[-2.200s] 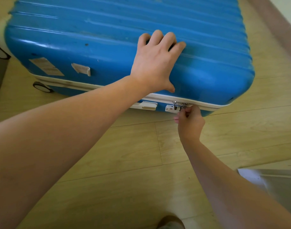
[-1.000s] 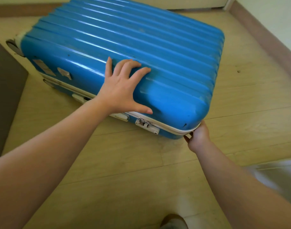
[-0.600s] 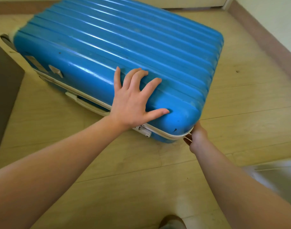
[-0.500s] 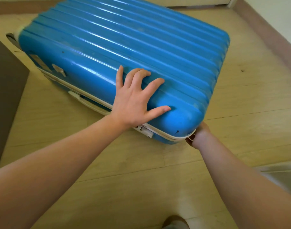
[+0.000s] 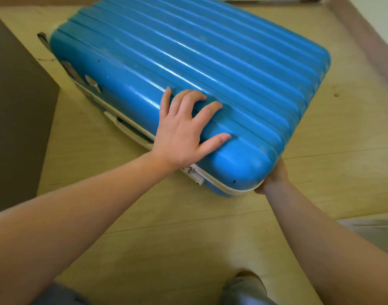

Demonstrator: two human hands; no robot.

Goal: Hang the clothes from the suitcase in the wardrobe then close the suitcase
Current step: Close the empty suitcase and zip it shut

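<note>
A blue ribbed hard-shell suitcase lies flat on the wooden floor with its lid down. My left hand presses on the lid near the front edge, fingers spread and nearly straight. My right hand is at the suitcase's near right corner, against the white zipper band. Its fingers are tucked behind the corner, where they pinch the zipper pull. A white lock block sits on the front side just below my left wrist. No clothes are in view.
A dark piece of furniture stands close to the suitcase's left end. A baseboard and wall run along the right. A grey object lies at the right edge. My foot is at the bottom.
My right hand went from the zipper pulls by the lock rightward along the band to the near right corner. My left hand stayed pressing the lid. The suitcase turned slightly.
</note>
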